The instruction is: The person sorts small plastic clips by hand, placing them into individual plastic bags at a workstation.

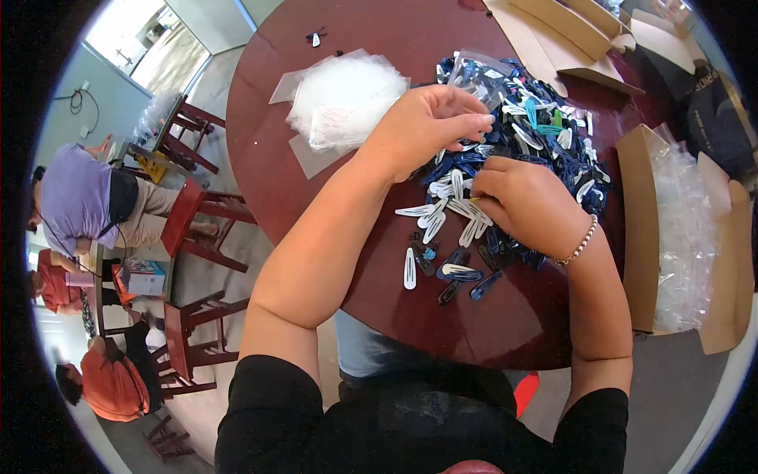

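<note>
A large pile of dark blue, black and white hair clips (568, 170) covers the right part of the round table. My left hand (438, 126) is over the pile's left edge, thumb and fingers curved toward each other; whether something small is between them is too small to tell. My right hand (525, 197) is lower on the pile, fingers bent down onto white clips (456, 186), their tips partly hidden. Several loose clips (460, 272) lie nearer my body, one white clip (410, 268) apart from them. A stack of clear plastic bags (347, 95) lies left of my left hand.
The dark red table (268, 134) has an open carton (639, 229) of clear bags at its right edge. More cardboard boxes (553, 39) stand at the back right beside a dark bag (714, 118). People (118, 383) sit by red stools (181, 340) at the left.
</note>
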A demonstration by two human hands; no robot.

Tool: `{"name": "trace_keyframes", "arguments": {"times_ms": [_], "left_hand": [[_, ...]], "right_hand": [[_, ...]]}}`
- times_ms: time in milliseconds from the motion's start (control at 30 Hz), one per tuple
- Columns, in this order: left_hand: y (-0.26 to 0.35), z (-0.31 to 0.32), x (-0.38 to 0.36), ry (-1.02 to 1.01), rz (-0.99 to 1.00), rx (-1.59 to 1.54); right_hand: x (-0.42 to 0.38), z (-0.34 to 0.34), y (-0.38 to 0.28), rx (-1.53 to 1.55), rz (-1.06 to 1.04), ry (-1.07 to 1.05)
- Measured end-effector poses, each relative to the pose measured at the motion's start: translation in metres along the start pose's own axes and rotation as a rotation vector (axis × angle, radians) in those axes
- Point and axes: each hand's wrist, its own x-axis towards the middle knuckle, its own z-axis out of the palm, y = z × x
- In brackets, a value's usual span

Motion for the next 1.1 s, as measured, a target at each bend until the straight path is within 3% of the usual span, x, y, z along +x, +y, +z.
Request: {"name": "trace_keyframes", "arguments": {"times_ms": [67, 133, 167, 333, 800, 1100], "left_hand": [[0.0, 0.001, 0.0, 0.011, 0.007, -0.022], [-0.001, 0.0, 0.001, -0.013, 0.007, -0.014], [-0.002, 0.0, 0.001, -0.009, 0.006, -0.015], [-0.006, -0.002, 0.003, -0.038, 0.017, 0.047], [-0.006, -0.001, 0.001, -0.037, 0.017, 0.064], [-0.01, -0.001, 0.004, -0.062, 0.018, 0.052]], "right_hand": [[0.001, 0.002, -0.008, 0.05, 0.005, 0.024], [0.002, 0.013, -0.011, 0.185, -0.237, -0.006], [0.001, 0.017, -0.015, 0.213, -0.262, -0.034], [0.003, 0.024, -0.029, 0.113, -0.224, -0.175], [0.006, 0.041, -0.033, 0.284, -0.242, -0.014], [0.008, 0.048, -0.027, 0.309, -0.211, -0.046]]}}
